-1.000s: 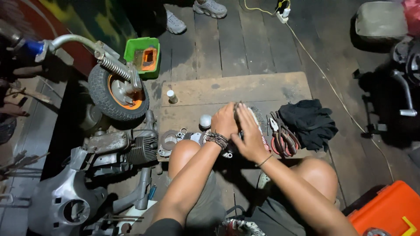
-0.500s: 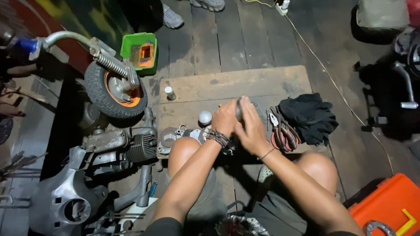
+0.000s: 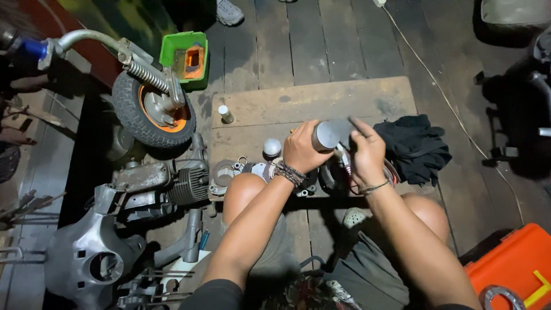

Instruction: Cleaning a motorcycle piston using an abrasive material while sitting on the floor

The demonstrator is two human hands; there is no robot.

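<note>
Gripping a grey metal cylinder [image 3: 328,135] between both hands, left hand [image 3: 303,148] wraps it, right hand [image 3: 365,150] fingers touch its far end, axis running left to right.

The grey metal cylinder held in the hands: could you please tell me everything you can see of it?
The grey metal cylinder looks like dull, smooth metal, short and round, with its flat circular end turned toward the camera. It is held up above the wooden board, lying roughly on its side. The left hand grips it from the left, and the right hand touches its far end, index finger raised. Its far end is hidden.
</note>
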